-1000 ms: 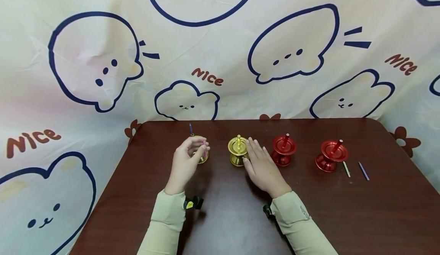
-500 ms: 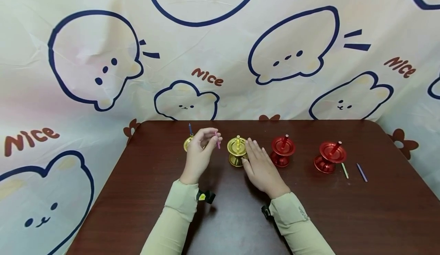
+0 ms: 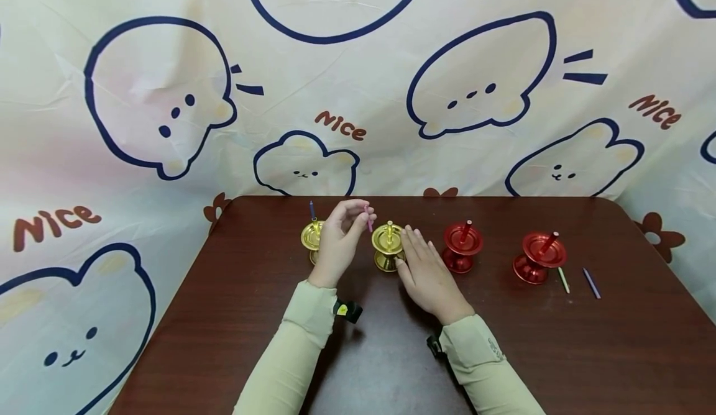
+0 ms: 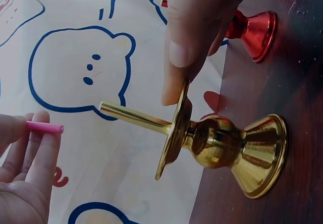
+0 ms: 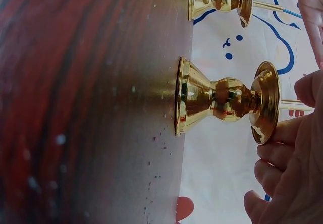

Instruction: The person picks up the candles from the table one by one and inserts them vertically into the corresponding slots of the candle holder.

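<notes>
My left hand [image 3: 340, 244] pinches a slim pink candle [image 4: 45, 127] between thumb and fingertips, up and to the left of a gold candle holder [image 3: 386, 259]. In the left wrist view the candle is apart from the thin upright tube [image 4: 133, 117] on that holder. My right hand [image 3: 429, 273] holds this holder at the right edge of its dish [image 5: 267, 103], thumb and fingers at the rim. Behind my left hand, partly covered by it, stands a second gold candle holder [image 3: 311, 237] with a blue candle [image 3: 312, 210] upright in its tube.
Right of my right hand stand two red candle holders, a nearer one [image 3: 461, 259] and a farther one [image 3: 531, 269]. A pale green candle [image 3: 564, 281] and a purple candle [image 3: 592, 284] lie on the dark wooden table [image 3: 615, 353]. A printed cloth [image 3: 380, 79] hangs behind.
My left hand has moved right with the pink candle, away from the left gold holder toward the one at my right hand. My right hand has stayed at its holder.
</notes>
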Available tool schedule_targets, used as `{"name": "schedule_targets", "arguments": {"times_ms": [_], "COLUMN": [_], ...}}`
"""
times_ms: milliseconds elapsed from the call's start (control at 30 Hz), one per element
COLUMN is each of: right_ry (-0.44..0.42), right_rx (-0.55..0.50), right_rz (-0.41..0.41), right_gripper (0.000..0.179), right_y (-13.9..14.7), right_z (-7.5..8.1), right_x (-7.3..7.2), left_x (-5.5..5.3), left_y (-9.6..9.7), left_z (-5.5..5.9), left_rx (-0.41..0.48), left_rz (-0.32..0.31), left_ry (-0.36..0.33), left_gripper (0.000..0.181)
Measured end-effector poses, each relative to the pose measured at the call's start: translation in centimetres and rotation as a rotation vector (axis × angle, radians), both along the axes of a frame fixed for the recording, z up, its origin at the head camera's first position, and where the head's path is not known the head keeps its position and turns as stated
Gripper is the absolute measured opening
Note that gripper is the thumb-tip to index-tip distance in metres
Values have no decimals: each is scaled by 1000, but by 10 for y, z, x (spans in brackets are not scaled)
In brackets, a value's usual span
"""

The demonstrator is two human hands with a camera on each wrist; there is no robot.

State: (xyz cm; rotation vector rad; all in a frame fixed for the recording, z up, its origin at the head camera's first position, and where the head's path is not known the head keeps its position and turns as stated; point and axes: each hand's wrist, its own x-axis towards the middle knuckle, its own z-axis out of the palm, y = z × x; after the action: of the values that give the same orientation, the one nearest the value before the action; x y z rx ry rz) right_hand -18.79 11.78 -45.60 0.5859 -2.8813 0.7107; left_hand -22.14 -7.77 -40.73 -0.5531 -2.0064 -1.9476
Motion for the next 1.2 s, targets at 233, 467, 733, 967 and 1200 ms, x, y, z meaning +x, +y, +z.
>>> {"name": "schedule_targets", "arguments": {"times_ms": [233,467,733,967,1200], "right_ry": [0,-13,-8,11,25], "right_rx": [-5,-9,-12,-5,-12], "right_rz": [-4,1,-2,0,3], "right_gripper": [61,61,62,61,61], "right_y": [1,1,0,1,0], "right_z": [0,-1,-3,-3,-4], "right_x": [0,1,0,0,0], "left_x": [-5,-9,-7,3,2], "left_y": [9,18,25,31,32], "left_z": [2,0,12,30,30], "left_rx": [-14,-24,-41,-48,-79], "left_rz": [-11,-23,-25,-23,-15], "left_ry": [17,-10,-21,-15,-27], "left_gripper": [21,21,21,19,19]}}
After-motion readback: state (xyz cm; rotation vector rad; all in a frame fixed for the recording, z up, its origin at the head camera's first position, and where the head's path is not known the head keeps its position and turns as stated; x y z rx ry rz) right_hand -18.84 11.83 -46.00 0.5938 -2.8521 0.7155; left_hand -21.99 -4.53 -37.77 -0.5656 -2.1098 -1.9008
